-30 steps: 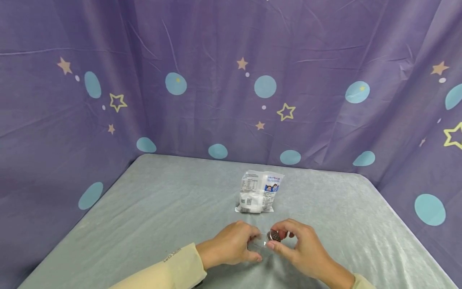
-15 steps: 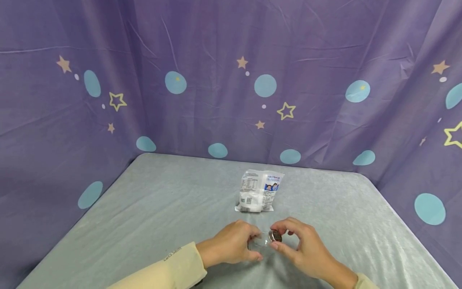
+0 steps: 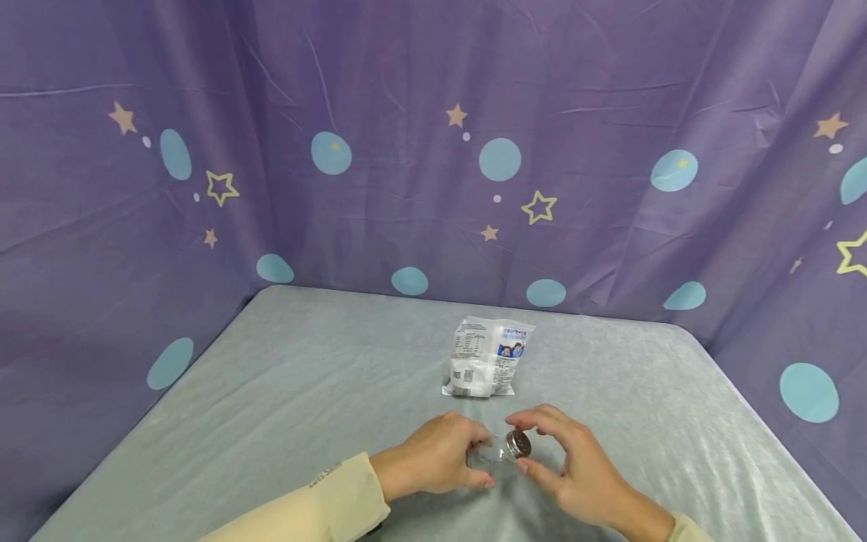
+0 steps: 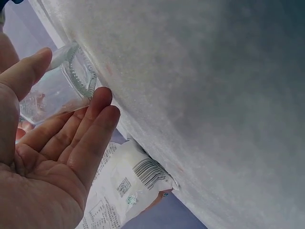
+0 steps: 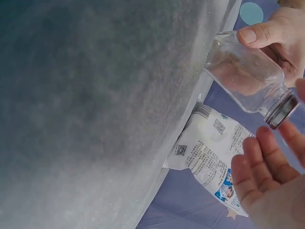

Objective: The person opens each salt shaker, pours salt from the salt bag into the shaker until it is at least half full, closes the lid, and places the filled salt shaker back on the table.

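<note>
We look down past two forearms in pale sleeves (image 3: 345,489) that reach in from the bottom edge over a table (image 3: 325,369) under a light grey-green cover. The left hand (image 3: 440,458) curves round a small clear glass bottle (image 5: 245,78), its thumb on one side of the body and its fingers along the other. The bottle is in front of us, between the two hands, tilted, with its dark-topped lid (image 3: 518,444) toward the right hand (image 3: 576,459). Its base is close to the cover; whether they touch we cannot tell.

The right hand makes a wide, loose C about the lid: thumb below, fingers above and beyond, with a gap showing at the index fingertip. It grips nothing that we can see, though the thumb tip is so near the lid that we cannot tell if it touches.

Half a second ago the right fingertips were at the lid's edge; now they are spread wider and more of the lid shows. The left hand and bottle look unmoved, as does the white printed packet (image 3: 482,360) standing beyond the hands.
</note>
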`<action>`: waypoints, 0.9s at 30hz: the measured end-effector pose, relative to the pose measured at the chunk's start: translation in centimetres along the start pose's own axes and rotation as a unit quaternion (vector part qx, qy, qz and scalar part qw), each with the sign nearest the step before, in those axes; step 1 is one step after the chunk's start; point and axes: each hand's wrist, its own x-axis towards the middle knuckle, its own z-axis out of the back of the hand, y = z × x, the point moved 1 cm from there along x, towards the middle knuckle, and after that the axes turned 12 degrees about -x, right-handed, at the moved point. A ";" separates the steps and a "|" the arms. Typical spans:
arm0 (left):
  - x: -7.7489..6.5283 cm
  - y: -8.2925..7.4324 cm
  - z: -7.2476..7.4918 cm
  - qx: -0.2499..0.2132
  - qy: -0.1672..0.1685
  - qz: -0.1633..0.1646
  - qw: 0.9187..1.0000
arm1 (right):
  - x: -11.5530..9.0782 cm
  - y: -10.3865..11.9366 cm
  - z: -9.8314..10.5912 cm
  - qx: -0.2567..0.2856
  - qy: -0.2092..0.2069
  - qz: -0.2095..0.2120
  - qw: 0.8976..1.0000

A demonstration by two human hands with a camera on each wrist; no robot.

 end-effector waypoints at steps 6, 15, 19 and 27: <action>0.1 -0.1 0.0 -0.008 0.010 0.013 1.000 | 0.1 0.1 -0.1 -0.051 -0.022 -0.047 0.997; 0.0 -0.1 0.1 -0.008 0.007 0.011 1.000 | 0.1 0.1 -0.4 -0.054 -0.008 -0.086 0.995; 0.1 0.0 0.0 -0.005 0.008 0.009 1.000 | 0.1 0.1 -0.5 -0.044 -0.002 -0.080 0.996; 0.1 0.0 0.0 0.014 0.006 -0.003 1.000 | 0.1 0.2 -0.3 -0.022 -0.001 -0.049 0.999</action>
